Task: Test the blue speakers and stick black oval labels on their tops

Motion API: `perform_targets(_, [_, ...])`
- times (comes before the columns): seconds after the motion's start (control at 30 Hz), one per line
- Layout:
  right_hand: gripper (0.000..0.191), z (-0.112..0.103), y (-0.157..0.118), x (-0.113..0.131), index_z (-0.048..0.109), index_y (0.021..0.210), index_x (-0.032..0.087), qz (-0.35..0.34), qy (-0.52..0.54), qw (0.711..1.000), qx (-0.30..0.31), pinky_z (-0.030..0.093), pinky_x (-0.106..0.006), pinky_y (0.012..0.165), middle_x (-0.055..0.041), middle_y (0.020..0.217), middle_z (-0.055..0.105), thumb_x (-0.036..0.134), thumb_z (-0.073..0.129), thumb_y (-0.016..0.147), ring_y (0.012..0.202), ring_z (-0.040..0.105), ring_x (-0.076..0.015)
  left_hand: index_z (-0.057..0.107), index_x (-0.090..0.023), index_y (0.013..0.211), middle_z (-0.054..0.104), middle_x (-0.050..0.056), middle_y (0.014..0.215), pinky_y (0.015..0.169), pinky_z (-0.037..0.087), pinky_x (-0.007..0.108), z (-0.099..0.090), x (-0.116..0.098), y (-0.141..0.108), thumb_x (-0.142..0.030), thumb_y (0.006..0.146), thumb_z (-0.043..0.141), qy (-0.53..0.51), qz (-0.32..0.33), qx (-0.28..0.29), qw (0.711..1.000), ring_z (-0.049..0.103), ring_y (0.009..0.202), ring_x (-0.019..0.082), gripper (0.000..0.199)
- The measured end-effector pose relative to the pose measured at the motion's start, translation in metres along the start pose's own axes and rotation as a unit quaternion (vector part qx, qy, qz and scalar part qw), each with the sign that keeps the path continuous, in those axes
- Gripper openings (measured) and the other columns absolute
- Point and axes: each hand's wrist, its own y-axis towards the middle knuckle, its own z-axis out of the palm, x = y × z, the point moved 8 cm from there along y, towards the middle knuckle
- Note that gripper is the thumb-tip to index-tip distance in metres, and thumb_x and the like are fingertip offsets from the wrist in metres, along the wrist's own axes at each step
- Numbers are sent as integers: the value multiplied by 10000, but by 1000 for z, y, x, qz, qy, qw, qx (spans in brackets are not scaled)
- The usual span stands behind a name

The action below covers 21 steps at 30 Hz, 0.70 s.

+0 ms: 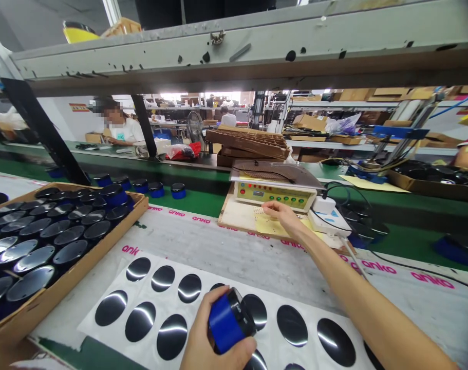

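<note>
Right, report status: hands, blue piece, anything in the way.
Left hand gripping blue cylinder, tilted over sheet of black discs. Right hand at yellow plate, grip unclear. No obstruction seen around cylinder.

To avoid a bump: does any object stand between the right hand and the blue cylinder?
Nothing visible stands between the right hand and the blue cylinder; the sheet of black discs lies flat below.

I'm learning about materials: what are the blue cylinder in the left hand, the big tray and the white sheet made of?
Blue cylinder: smooth, probably plastic, perhaps coated metal; its black end shines.
Tray: looks like matte cardboard, being brown, dull and thin-sided.
White sheet: smooth paper or plastic film; it looks thin and flat.
</note>
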Motion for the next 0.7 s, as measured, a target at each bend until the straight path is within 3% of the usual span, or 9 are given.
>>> perform_targets(0.13, [250,-1,-3,8,597,965,110,-18,-51,999,-8,467,-345,829,-58,967,591,345,555,894,883,565,-142,428,-189,1246,596,88,1080,714,516,256,-9,-17,-3,-296,569,686,42,38,-27,998,634,812,185,733])
perform_targets(0.23, [213,13,1,8,606,910,110,-18,-101,995,2,453,-359,860,-53,959,592,319,581,876,911,559,-148,497,-198,1201,573,102,1143,731,517,275,-15,-21,-3,-297,574,697,78,74,-32,994,626,884,216,666])
perform_targets(0.37, [227,30,9,3,599,844,106,-10,-142,990,22,461,-352,847,-41,891,601,330,584,877,880,570,-142,600,-195,1084,498,105,1267,885,476,337,-25,-24,-6,-275,539,714,113,136,-56,983,544,1099,286,562])
perform_targets(0.53, [266,36,16,-5,577,800,103,12,-143,989,34,477,-299,750,-17,787,579,351,560,894,765,565,-116,619,-201,1087,518,102,1232,952,431,397,-33,-14,-7,-248,517,697,127,123,-69,982,549,1082,301,577])
perform_targets(0.7, [306,28,15,-6,543,821,106,31,-93,995,27,426,-215,570,17,683,495,387,492,930,579,469,-67,556,-186,1178,558,118,1208,858,476,347,-35,-5,-6,-227,536,677,109,79,-64,989,568,1058,290,654])
